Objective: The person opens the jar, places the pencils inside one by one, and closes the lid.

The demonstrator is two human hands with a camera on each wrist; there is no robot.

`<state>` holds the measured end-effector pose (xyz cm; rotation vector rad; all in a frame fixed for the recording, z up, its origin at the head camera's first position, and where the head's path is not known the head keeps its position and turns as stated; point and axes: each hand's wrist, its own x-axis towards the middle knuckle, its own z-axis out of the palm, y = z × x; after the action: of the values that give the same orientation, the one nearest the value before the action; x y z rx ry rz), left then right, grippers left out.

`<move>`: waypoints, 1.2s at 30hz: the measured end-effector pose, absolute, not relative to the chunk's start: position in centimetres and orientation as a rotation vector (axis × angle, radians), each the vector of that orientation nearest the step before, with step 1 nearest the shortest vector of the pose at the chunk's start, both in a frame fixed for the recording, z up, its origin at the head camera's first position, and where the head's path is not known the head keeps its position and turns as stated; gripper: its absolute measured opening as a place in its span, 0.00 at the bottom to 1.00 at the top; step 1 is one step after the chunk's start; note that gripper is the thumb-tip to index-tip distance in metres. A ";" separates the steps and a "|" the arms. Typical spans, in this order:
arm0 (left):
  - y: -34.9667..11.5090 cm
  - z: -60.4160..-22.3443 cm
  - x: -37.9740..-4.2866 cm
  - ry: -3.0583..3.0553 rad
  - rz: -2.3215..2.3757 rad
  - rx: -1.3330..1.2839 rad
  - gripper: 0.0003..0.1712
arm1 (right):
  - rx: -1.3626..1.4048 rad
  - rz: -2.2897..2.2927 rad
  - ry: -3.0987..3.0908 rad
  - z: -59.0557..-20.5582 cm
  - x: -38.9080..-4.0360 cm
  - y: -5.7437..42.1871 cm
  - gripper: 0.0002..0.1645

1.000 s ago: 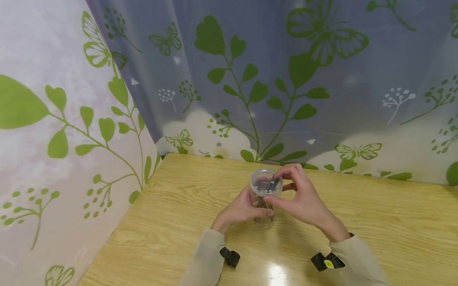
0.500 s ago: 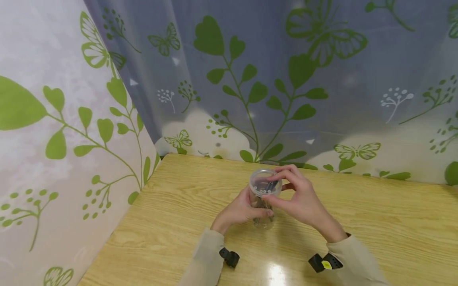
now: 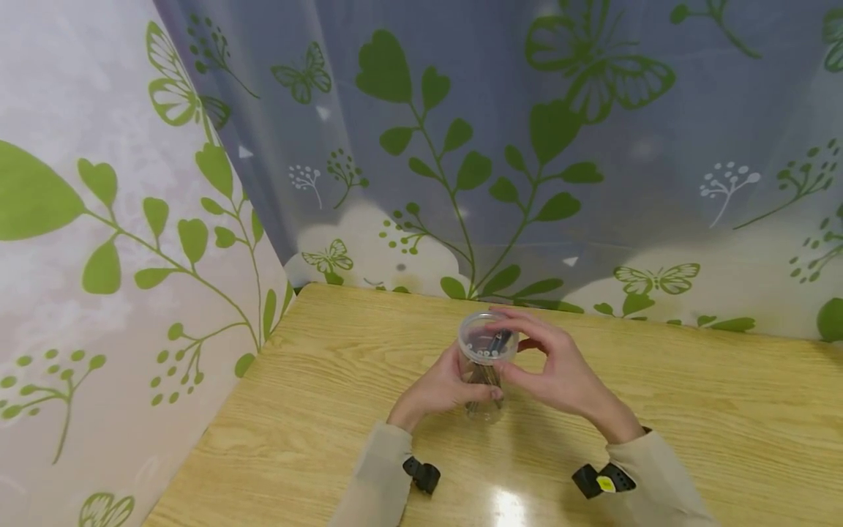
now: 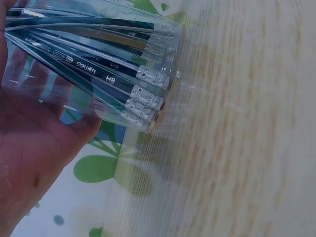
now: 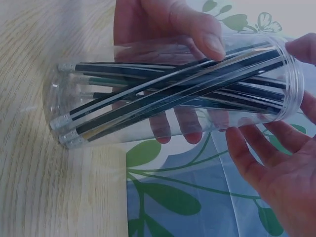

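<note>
A clear plastic jar (image 3: 484,416) stands upright between the hands, above or on the table. Inside it lie several dark pencils (image 4: 94,69) with metal-capped ends towards the jar's base; some carry "deli" and "HB" print. My left hand (image 3: 431,386) grips the jar's side, its thumb across the front and its fingers behind, seen through the clear wall in the right wrist view. At the top, the thumb and fingers of my right hand (image 3: 563,369) hold the rim of a clear lid (image 3: 469,333). Whether the lid is loose cannot be made out.
The wood-grain table (image 3: 691,410) spreads out around the jar. Behind it hangs a blue-grey curtain (image 3: 263,44) with green leaves and butterflies, and a pale patterned sheet (image 3: 53,293) borders the left. Each sleeved wrist wears a black strap (image 3: 421,474).
My right hand's fingers have shifted slightly around the lid rim, the thumb a little to the right and the index finger farther left. The left hand and jar have stayed almost still.
</note>
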<state>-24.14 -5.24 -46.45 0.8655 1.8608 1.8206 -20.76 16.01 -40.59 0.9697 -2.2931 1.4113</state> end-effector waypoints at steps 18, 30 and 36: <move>-5.3 -46.5 -24.2 1.868 1.812 0.856 0.51 | 0.797 1.401 -2.320 -40.5 -20.4 15.1 0.27; -5.3 -46.5 -24.1 1.860 1.812 0.853 0.53 | 0.923 1.447 -2.351 -40.4 -20.6 15.9 0.27; -5.3 -46.4 -23.9 1.871 1.812 0.854 0.53 | 0.843 1.415 -2.323 -40.3 -20.2 15.4 0.25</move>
<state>-23.95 -5.30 -46.38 0.8541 1.8709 1.8119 -20.19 15.40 -40.28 0.8429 -2.3231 1.4151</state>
